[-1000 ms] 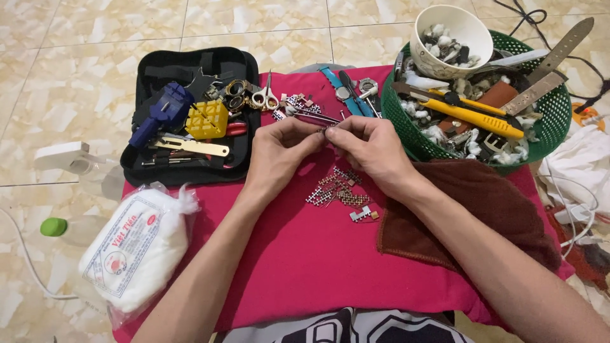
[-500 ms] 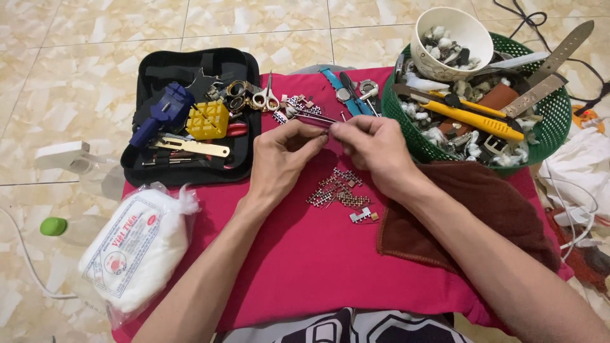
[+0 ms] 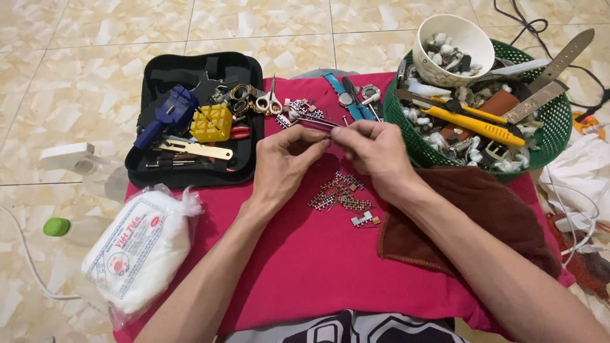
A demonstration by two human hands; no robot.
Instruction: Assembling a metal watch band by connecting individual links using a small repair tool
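While both hands meet above the pink cloth, the left hand and right hand have their fingers pinched shut on a thin tool held between them, just above the loose metal band links, with the black tool case to the left and the green basket to the right

Black tool case left of hands, open, holding blue press tool, yellow block. Small scissors just beyond left hand. Green basket right of hands; white bowl on its rim. Brown cloth under right forearm. Cotton bag near-left.
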